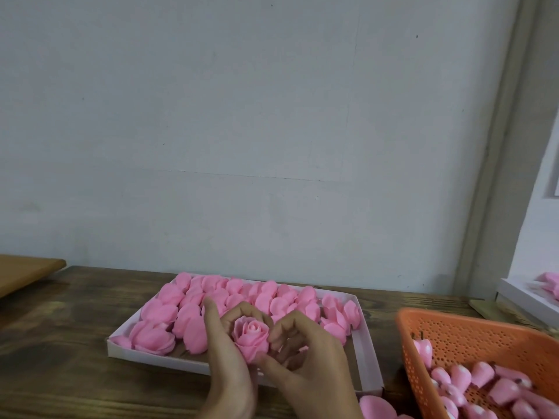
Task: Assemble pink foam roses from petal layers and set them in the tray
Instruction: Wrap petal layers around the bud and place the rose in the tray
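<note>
Both hands meet over the near half of the tray (pixel 157 359), cupping one pink rose (pixel 251 335) between them. The left hand (pixel 225 368) wraps it from the left, its fingers curled up and round the back of the flower, with one finger raised over the tray. The right hand (pixel 305 358) grips from the right, its bent fingertips pressed to the outer petals and its thumb tucked beneath the bloom. The rose faces upward, with the tight spiral of its heart showing, and it sits above the tray rather than on its floor.

The tray is a shallow white box lying on the dark wooden tabletop (pixel 60 343). Finished roses (pixel 242 293) fill its far and left parts in crowded rows, and one large bloom (pixel 154 338) lies in its near left corner. The near right corner shows a bare brown floor.

To the right of the tray, well apart from its rim, stands an orange perforated basket (pixel 453 331) holding a heap of pink buds (pixel 484 385). Just past the tray's near right corner, between tray and basket, lie loose petals (pixel 378 408) at the lower edge of the view. Farther right, beyond the basket, a second white box (pixel 526 300) holds more pink pieces, only partly in view. Far to the left of the tray a pale wooden board (pixel 24 270) sits above the tabletop edge. Behind the tray rises a plain grey wall (pixel 242 116).
</note>
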A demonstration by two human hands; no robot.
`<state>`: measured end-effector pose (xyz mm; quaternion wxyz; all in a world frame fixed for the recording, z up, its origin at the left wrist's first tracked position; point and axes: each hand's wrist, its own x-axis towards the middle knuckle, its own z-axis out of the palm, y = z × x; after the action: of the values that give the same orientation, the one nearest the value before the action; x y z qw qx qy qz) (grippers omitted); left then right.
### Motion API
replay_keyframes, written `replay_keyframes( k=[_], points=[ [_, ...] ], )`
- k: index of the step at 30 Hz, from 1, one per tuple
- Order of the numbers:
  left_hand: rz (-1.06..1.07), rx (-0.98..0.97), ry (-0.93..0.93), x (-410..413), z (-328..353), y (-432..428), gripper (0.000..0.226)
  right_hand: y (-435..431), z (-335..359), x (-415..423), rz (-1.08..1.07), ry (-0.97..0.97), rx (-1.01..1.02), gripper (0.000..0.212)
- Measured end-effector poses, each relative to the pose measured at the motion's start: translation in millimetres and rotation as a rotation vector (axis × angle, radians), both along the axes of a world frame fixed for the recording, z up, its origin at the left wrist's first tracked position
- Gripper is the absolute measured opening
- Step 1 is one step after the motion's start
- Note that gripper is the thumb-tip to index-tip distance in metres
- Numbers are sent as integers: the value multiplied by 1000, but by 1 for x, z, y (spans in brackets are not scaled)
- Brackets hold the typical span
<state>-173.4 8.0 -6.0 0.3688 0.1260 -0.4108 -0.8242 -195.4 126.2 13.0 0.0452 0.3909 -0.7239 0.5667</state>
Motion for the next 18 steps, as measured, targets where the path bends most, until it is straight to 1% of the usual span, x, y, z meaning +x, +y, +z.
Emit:
replay_keyframes(
  k=[2,4,6,9,11,13,15,18],
  points=[
    [7,-44,3,-1,-2,0,87,1,3,-3,-43,115,14,34],
    [16,-63,-1,-2,-4,2,86,0,5,-6,-87,269,45,36],
    [15,-85,1,-2,-6,2,85,0,6,-8,-95,395,87,42],
    [-19,-148,19,-1,-7,2,86,2,8,-9,-86,525,106,54],
    [-26,-165,6,0,-6,2,93,3,9,-9,-94,580,94,51],
    [-22,-162,-8,1,-4,3,96,3,12,-10,-113,629,81,42],
    [-33,-151,-8,2,-1,4,93,3,15,-10,-127,671,79,34],
    [-46,-149,3,3,1,3,89,4,15,-11,-108,668,88,30]
  ],
)
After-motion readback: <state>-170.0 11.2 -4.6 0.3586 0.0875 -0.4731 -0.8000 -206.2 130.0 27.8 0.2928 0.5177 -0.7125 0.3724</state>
